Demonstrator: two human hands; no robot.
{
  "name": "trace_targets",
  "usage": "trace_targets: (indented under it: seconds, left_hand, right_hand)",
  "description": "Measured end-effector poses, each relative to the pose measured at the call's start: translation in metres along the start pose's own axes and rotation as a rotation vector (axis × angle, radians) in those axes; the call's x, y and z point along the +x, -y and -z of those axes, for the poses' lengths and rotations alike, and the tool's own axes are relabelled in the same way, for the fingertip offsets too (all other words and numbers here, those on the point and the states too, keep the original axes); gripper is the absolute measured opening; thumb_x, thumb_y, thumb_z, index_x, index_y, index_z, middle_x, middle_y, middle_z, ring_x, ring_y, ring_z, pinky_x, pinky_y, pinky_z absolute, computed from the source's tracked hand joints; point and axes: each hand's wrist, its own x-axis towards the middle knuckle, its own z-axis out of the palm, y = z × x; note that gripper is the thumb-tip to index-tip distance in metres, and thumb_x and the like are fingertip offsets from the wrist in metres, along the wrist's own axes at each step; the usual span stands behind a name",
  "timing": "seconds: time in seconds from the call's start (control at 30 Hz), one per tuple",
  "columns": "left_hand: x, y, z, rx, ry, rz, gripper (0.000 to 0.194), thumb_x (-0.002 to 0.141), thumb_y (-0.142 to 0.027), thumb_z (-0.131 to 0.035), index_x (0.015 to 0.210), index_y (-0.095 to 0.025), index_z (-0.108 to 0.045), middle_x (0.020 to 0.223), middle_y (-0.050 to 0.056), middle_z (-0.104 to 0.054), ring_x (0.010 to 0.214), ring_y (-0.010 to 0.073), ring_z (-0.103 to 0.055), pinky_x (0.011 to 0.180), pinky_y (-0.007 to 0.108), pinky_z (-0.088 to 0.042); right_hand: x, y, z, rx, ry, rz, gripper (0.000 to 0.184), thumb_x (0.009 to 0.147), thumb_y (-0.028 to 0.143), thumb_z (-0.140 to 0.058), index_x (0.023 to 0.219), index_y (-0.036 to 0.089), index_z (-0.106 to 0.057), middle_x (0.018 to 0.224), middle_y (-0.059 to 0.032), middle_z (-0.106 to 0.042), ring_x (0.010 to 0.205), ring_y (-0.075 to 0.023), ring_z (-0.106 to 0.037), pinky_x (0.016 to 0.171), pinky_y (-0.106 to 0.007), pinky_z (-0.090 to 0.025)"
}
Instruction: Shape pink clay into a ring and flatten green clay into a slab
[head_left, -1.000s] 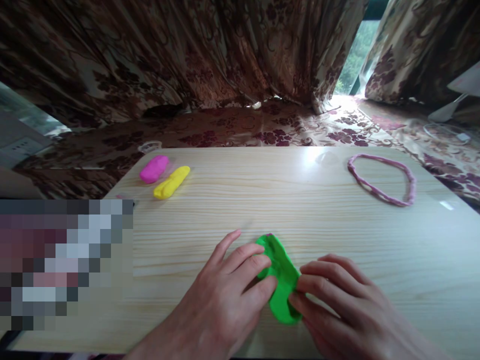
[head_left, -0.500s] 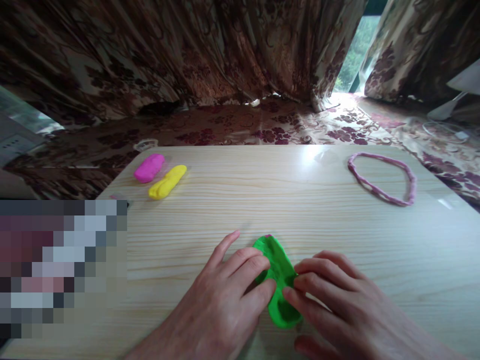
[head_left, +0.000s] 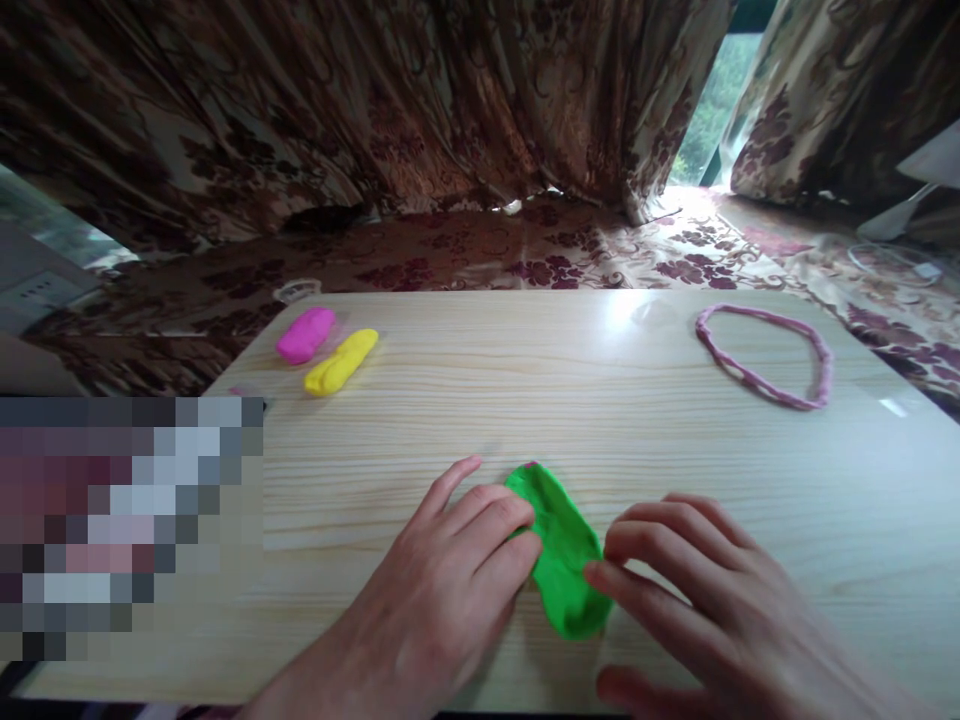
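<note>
A flattened, elongated piece of green modelling clay (head_left: 561, 540) is between my hands, near the front of the table. It has a small pink fleck at its far tip and a shallow dent at its near end. My left hand (head_left: 457, 570) grips the clay's left edge with curled fingers, the little finger sticking out and the thumb hidden. On the opposite side, my right hand (head_left: 690, 580) has its fingertips closed on the right edge, while another digit sits lower, apart from the clay.
Pink clay (head_left: 306, 335) and yellow clay (head_left: 342, 362) lie at the table's back left. A twisted pinkish loop (head_left: 765, 355) rests at the back right. A pixelated patch covers the left front. Patterned curtains (head_left: 450, 100) hang behind the wooden table (head_left: 510, 390).
My right hand has shifted slightly right, and the clay's near end has swung right and looks broader. My left hand's fingers have drawn back a little from the clay's middle.
</note>
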Motion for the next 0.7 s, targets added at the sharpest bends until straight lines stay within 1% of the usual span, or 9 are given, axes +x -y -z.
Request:
trace_targets:
  seconds: [0.1, 0.17, 0.23, 0.3, 0.4, 0.47, 0.57, 0.7]
  left_hand:
    - [-0.003, -0.005, 0.0, 0.027, -0.053, 0.001, 0.02, 0.086, -0.009, -0.046, 0.09, -0.018, -0.063, 0.087, 0.001, -0.064, 0.088, 0.0144, -0.056, 0.109, 0.048, -0.022]
    - [-0.007, -0.009, -0.001, 0.056, -0.093, -0.012, 0.018, 0.085, -0.01, -0.048, 0.088, -0.017, -0.063, 0.081, 0.0, -0.063, 0.084, 0.0144, -0.056, 0.109, 0.048, -0.022]
    - [-0.01, -0.012, -0.003, 0.076, -0.101, -0.025, 0.015, 0.084, -0.012, -0.049, 0.087, -0.017, -0.063, 0.077, 0.0, -0.062, 0.082, 0.0143, -0.056, 0.108, 0.047, -0.022]
    - [-0.012, -0.013, -0.006, 0.08, -0.086, -0.017, 0.013, 0.083, -0.014, -0.05, 0.085, -0.018, -0.063, 0.076, -0.001, -0.061, 0.081, 0.0142, -0.055, 0.108, 0.046, -0.024]
    - [-0.011, -0.014, -0.01, 0.069, -0.06, 0.015, 0.011, 0.084, -0.017, -0.051, 0.083, -0.019, -0.062, 0.077, -0.001, -0.061, 0.082, 0.0145, -0.055, 0.107, 0.047, -0.026]
    - [-0.009, -0.014, -0.01, 0.056, -0.058, 0.025, 0.012, 0.084, -0.016, -0.052, 0.08, -0.02, -0.062, 0.076, -0.001, -0.06, 0.081, 0.0142, -0.055, 0.106, 0.047, -0.026]
    - [-0.006, -0.014, -0.008, 0.042, -0.038, 0.038, 0.014, 0.085, -0.014, -0.051, 0.077, -0.019, -0.061, 0.074, -0.001, -0.059, 0.078, 0.0132, -0.054, 0.106, 0.046, -0.026]
    - [-0.004, -0.013, -0.006, 0.008, 0.001, 0.053, 0.015, 0.086, -0.013, -0.049, 0.078, -0.019, -0.061, 0.074, -0.001, -0.059, 0.079, 0.0137, -0.053, 0.106, 0.046, -0.026]
  right_hand:
    - [0.0, 0.001, -0.007, 0.026, -0.031, 0.01, 0.012, 0.086, 0.025, -0.056, 0.093, 0.018, -0.064, 0.087, -0.0048, -0.065, 0.087, -0.0208, -0.055, 0.077, -0.037, -0.043]
    - [0.0, -0.001, -0.008, 0.045, -0.021, -0.013, 0.017, 0.091, 0.018, -0.047, 0.092, 0.017, -0.064, 0.089, -0.0055, -0.064, 0.086, -0.0209, -0.054, 0.075, -0.038, -0.042]
    - [-0.001, -0.003, -0.007, 0.069, 0.016, -0.033, 0.02, 0.092, 0.016, -0.043, 0.089, 0.017, -0.063, 0.091, -0.0064, -0.064, 0.086, -0.0213, -0.054, 0.075, -0.039, -0.041]
    - [-0.003, -0.004, -0.006, 0.075, 0.04, -0.06, 0.017, 0.09, 0.018, -0.047, 0.086, 0.017, -0.063, 0.09, -0.0057, -0.063, 0.086, -0.0216, -0.053, 0.077, -0.039, -0.041]
    - [-0.004, -0.001, -0.005, 0.055, 0.043, -0.106, 0.011, 0.087, 0.019, -0.052, 0.088, 0.018, -0.063, 0.088, -0.0049, -0.063, 0.089, -0.0221, -0.053, 0.079, -0.039, -0.041]
    - [-0.004, 0.002, -0.005, 0.05, 0.057, -0.121, 0.014, 0.088, 0.019, -0.05, 0.09, 0.019, -0.064, 0.088, -0.0053, -0.063, 0.09, -0.0222, -0.053, 0.079, -0.039, -0.04]
    - [-0.003, 0.006, -0.006, 0.071, 0.115, -0.12, 0.02, 0.091, 0.017, -0.044, 0.089, 0.02, -0.064, 0.084, -0.005, -0.062, 0.085, -0.0212, -0.052, 0.076, -0.038, -0.04]
    - [0.0, 0.007, -0.007, 0.11, 0.183, -0.164, 0.02, 0.09, 0.014, -0.045, 0.083, 0.02, -0.063, 0.084, -0.0045, -0.06, 0.083, -0.0208, -0.05, 0.075, -0.038, -0.039]
